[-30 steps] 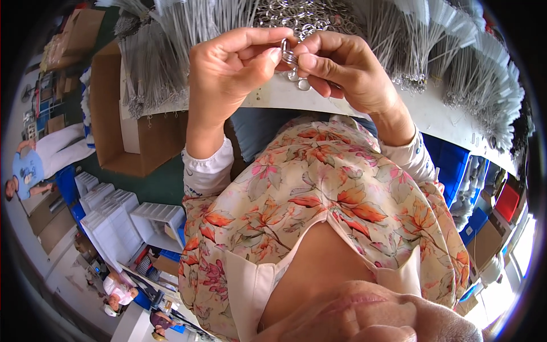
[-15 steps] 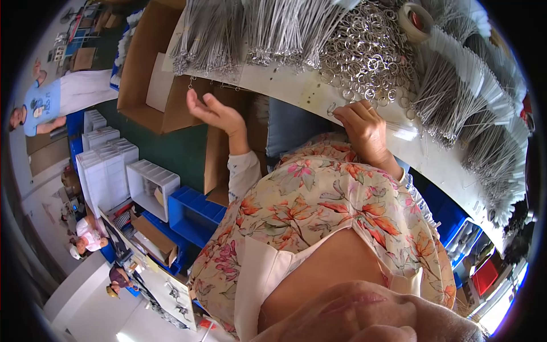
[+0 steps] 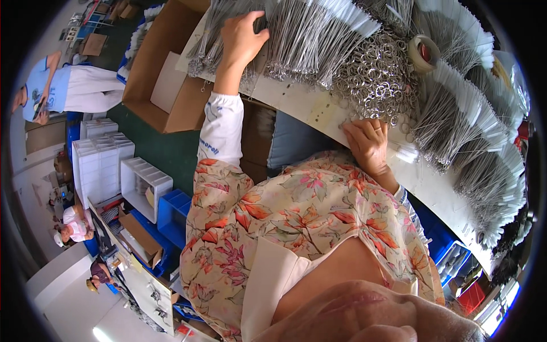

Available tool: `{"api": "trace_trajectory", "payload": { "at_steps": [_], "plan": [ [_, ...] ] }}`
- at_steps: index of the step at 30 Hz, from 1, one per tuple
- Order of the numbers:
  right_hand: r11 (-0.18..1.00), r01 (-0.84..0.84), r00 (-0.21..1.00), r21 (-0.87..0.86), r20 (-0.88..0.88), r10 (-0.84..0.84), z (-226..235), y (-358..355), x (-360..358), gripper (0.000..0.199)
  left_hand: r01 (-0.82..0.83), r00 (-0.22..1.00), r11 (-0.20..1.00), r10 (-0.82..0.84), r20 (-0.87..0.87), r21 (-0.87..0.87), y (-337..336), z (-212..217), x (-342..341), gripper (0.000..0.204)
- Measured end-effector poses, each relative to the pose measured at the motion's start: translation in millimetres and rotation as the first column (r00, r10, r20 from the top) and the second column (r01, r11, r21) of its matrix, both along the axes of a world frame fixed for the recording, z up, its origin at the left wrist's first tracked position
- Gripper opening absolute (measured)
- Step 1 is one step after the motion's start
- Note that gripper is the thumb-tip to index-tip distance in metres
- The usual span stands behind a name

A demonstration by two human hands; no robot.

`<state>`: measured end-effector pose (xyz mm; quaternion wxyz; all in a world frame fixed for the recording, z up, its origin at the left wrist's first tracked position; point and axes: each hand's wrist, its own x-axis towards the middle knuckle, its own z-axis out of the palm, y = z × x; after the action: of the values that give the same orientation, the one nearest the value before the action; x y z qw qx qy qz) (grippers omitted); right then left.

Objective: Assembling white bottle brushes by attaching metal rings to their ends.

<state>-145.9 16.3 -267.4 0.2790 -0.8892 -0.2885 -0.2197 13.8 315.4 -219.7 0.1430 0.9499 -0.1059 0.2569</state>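
Note:
My left hand (image 3: 242, 40) is stretched out over a bundle of thin wire-stemmed brushes (image 3: 208, 54) at the table's far left end. Its thumb and forefinger are apart, and I see nothing between them. Near the front edge of the white table (image 3: 299, 101) rests my right hand (image 3: 369, 142), its fingers bent and pressed together. Whatever its fingertips pinch is too small to make out. Just beyond it lies a heap of shiny metal rings (image 3: 379, 74). Another row of wire-stemmed brushes (image 3: 307, 48), looped ends toward me, lies between the hands.
A tape roll (image 3: 423, 54) sits behind the rings. More brushes (image 3: 456, 108) with white bristles fill the right side. An open cardboard box (image 3: 162, 68) stands off the table's left end. White crates (image 3: 145, 185) and a blue bin (image 3: 174, 216) are at left, with other people farther off.
My left hand has gone from beside the table's edge, up and away from me, to over the brushes. My right hand has stayed near the front edge, shifting slightly.

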Motion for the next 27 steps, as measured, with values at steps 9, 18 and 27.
{"api": "trace_trajectory", "payload": {
  "at_steps": [9,18,27],
  "plan": [
    [0.999,-0.015,1.0,0.044,-0.026,0.016,-3,-7,2,0.018,-0.089,0.985,0.92,0.024,-0.173,-0.383,-11,-6,9,0.017],
    [0.998,-0.059,0.998,0.038,0.018,0.058,-7,-4,7,0.015,0.11,0.953,0.832,-0.244,-0.18,-0.544,-76,45,-12,0.016],
    [0.993,0.091,0.995,0.075,0.02,-0.093,18,-33,4,0.015,0.097,0.985,0.847,-0.155,-0.069,-0.523,-113,59,-14,0.025]
  ]
}}
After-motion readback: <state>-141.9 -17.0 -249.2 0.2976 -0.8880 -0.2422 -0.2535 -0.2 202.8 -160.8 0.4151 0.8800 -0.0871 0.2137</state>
